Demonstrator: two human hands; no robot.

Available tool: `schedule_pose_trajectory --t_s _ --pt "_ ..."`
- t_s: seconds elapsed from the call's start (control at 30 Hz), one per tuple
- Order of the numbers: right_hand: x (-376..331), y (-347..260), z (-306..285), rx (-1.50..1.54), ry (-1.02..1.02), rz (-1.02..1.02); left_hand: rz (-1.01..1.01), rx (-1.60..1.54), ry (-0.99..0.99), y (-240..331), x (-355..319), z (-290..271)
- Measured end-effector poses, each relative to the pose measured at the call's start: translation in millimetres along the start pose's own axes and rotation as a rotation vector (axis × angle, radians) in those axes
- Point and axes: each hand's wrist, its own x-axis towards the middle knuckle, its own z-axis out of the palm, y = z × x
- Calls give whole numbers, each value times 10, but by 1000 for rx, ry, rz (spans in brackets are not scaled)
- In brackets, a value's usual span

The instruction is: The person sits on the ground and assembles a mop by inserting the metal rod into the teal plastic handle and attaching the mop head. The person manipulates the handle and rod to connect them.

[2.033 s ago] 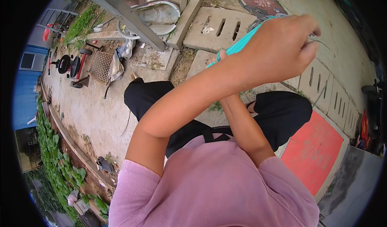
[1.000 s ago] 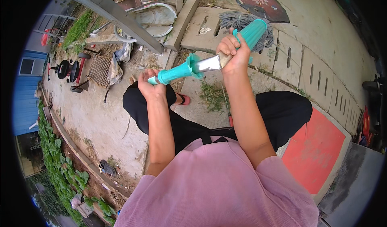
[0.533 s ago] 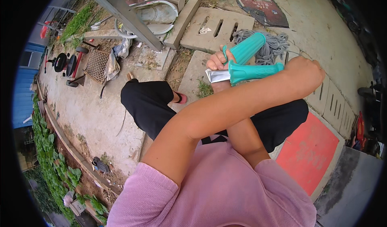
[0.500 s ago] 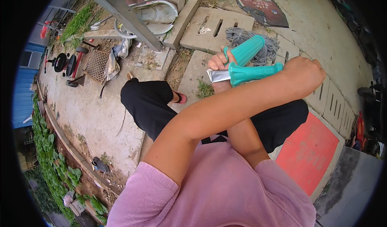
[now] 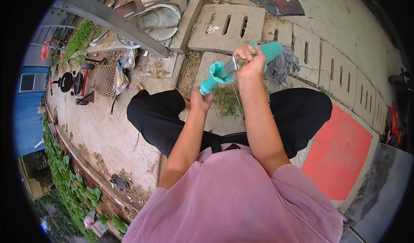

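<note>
A mop with a silvery metal pole (image 5: 233,65), a ribbed teal cup (image 5: 271,51) and grey strings (image 5: 284,67) slants between my hands. My right hand (image 5: 250,60) is closed round the pole where it meets the teal cup. My left hand (image 5: 201,100) grips the narrow lower end of a teal plastic sleeve (image 5: 210,83), whose flared, scalloped mouth surrounds the pole. The far side of the mop strings is hidden behind the cup.
Slotted concrete slabs (image 5: 227,25) lie ahead and run off to the right. A red mat (image 5: 338,152) is by my right knee. At the left stand a metal post (image 5: 116,21), a discarded white oval basin (image 5: 159,22) and a red-framed cart (image 5: 82,81).
My left hand has swung from the far right, where its arm crossed over the right one, back to the left with the teal sleeve. The sleeve's mouth now points the other way.
</note>
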Motion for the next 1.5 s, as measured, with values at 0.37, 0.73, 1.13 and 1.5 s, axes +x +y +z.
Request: schedule_pose_trajectory --t_s 0.37,0.73,1.13,1.5 --pt "91 4 135 -82 -120 43 396 -435 -122 1181 -315 211" --pt "-21 254 -341 -241 -463 112 1635 1276 -944 -139 -1969 2625" --pt "-32 -178 57 -69 46 -49 1537 287 -553 1267 -1843 1745" --pt "-144 47 65 46 -23 128 -310 -131 -214 -458 -334 383"
